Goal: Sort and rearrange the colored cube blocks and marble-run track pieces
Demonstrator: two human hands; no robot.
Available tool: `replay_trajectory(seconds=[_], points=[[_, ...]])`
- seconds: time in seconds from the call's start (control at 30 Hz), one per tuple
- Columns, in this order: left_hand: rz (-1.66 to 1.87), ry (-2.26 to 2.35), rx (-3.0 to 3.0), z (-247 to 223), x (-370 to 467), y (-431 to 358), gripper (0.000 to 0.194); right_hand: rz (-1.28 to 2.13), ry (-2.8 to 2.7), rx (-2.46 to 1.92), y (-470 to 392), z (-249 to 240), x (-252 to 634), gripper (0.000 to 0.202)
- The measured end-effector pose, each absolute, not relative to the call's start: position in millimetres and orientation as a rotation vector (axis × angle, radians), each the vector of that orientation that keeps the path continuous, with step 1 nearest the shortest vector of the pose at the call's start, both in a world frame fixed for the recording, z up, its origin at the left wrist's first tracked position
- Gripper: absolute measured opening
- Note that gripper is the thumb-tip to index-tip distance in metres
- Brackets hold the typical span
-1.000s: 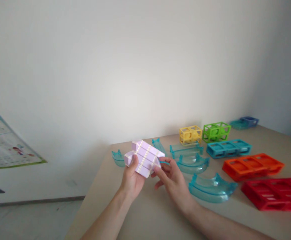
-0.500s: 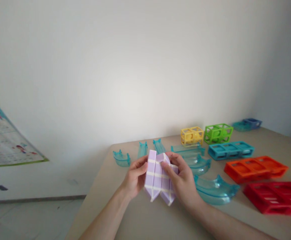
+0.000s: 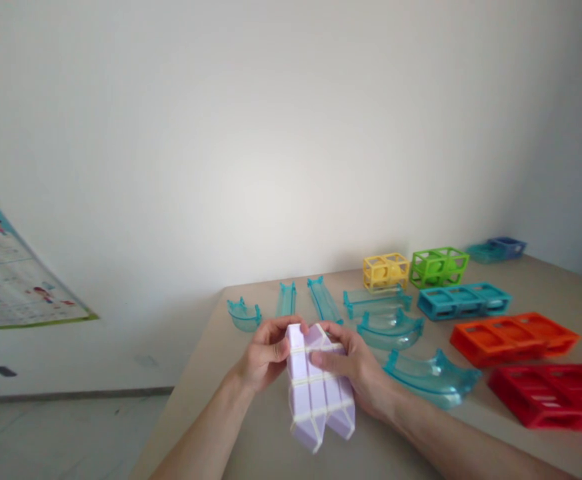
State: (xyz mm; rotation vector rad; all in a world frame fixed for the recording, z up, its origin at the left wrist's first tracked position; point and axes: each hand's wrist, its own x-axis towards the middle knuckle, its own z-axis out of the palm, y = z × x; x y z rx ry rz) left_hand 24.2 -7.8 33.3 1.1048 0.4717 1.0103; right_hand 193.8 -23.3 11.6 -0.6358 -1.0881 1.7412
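Note:
A lilac snake puzzle (image 3: 315, 387) of wedge-shaped segments with pale seams is folded into a compact block. It is held above the table between my two hands, its pointed lower ends hanging toward me. My left hand (image 3: 267, 353) grips the upper left corner, thumb on the near face and fingers behind. Across the upper right part lies the thumb of my right hand (image 3: 353, 367), with its other fingers curled over the top and back. Both hands are closed on the puzzle. The far side and most fingertips are hidden.
Clear blue track pieces, among them a curved one (image 3: 433, 379) and a straight one (image 3: 286, 299), lie on the beige table (image 3: 205, 373). To the right stand frame blocks: red (image 3: 555, 397), orange (image 3: 513, 339), teal (image 3: 463, 301), green (image 3: 439, 267) and yellow (image 3: 385, 271). A white wall (image 3: 271, 133) rises behind.
The snake puzzle has come lower and tilted, so its pointed ends reach further toward me. My hands moved down with it, the left fingers now over its top left corner.

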Motion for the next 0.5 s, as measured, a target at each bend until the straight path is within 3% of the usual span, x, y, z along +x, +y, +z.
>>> replay_trajectory(seconds=[0.5], points=[[1.027,0.644,1.162,26.4,18.9,0.0,0.040,1.665,-1.184,-0.856,-14.0,22.0,201.0,0.046]])
